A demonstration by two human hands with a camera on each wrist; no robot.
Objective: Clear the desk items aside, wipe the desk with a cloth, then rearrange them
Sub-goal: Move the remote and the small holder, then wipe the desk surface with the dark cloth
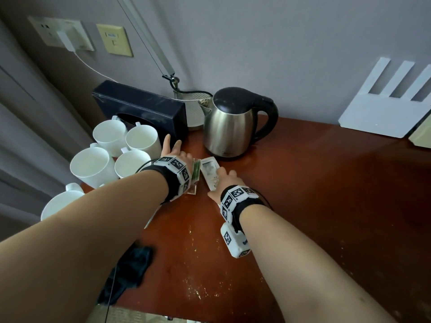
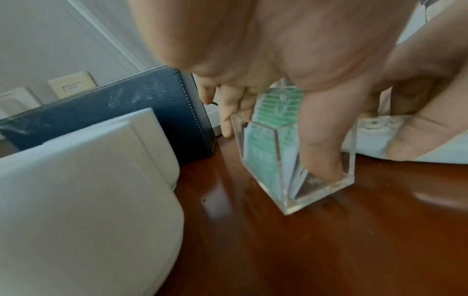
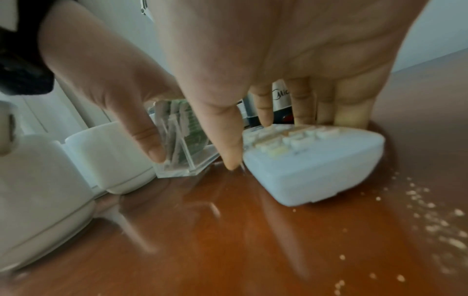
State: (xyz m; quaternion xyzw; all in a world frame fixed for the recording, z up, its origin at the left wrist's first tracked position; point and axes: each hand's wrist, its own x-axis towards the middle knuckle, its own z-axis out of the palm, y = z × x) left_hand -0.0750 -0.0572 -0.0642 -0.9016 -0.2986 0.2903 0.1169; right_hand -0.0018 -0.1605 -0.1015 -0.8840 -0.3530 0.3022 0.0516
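Note:
A clear acrylic holder (image 1: 196,170) (image 2: 316,192) with green packets stands on the red-brown desk (image 1: 326,183). My left hand (image 1: 175,155) (image 2: 274,149) pinches it from above, thumb on the near face and fingers on the far side. Right beside it lies a white remote (image 1: 208,167) (image 3: 316,176). My right hand (image 1: 224,180) (image 3: 291,140) grips the remote, thumb on its left edge and fingers over its top and right side. A dark cloth (image 1: 130,269) lies at the desk's near left edge.
Several white cups (image 1: 93,166) crowd the left side, close to the holder. Behind them stand a dark tissue box (image 1: 140,106) and a steel kettle (image 1: 231,124). Crumbs (image 1: 193,276) are scattered on the near desk. A white router (image 1: 377,113) leans at the back right.

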